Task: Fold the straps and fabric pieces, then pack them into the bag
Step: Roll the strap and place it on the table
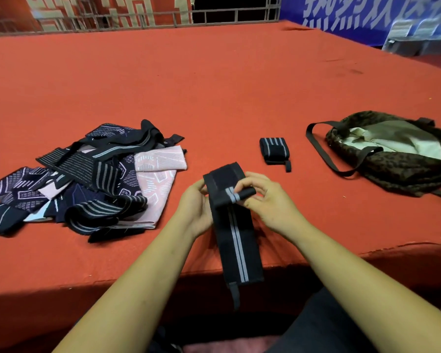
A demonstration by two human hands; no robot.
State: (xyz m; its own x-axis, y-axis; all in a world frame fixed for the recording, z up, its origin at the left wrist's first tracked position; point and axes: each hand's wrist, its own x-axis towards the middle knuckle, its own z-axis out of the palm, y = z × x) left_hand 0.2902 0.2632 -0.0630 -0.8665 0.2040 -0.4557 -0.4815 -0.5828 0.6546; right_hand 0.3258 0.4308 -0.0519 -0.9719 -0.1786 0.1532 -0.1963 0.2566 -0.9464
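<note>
A black strap with grey stripes (pixel 236 240) hangs over the table's front edge, its thin loop end dangling below. My left hand (pixel 195 206) grips its left side near the top. My right hand (pixel 264 200) pinches the rolled upper end of the same strap. A rolled black strap (pixel 273 149) lies on the red table beyond my hands. The open leopard-print bag (pixel 397 164) with a pale lining sits at the right, its dark handles spread toward the left. A pile of dark straps and pink and navy fabric pieces (pixel 87 179) lies at the left.
The red cloth-covered table (pixel 214 85) stretches far back to a metal railing (pixel 163 19). A blue banner (pixel 367 16) hangs at the back right. The table's front edge (pixel 87 284) runs just in front of my forearms.
</note>
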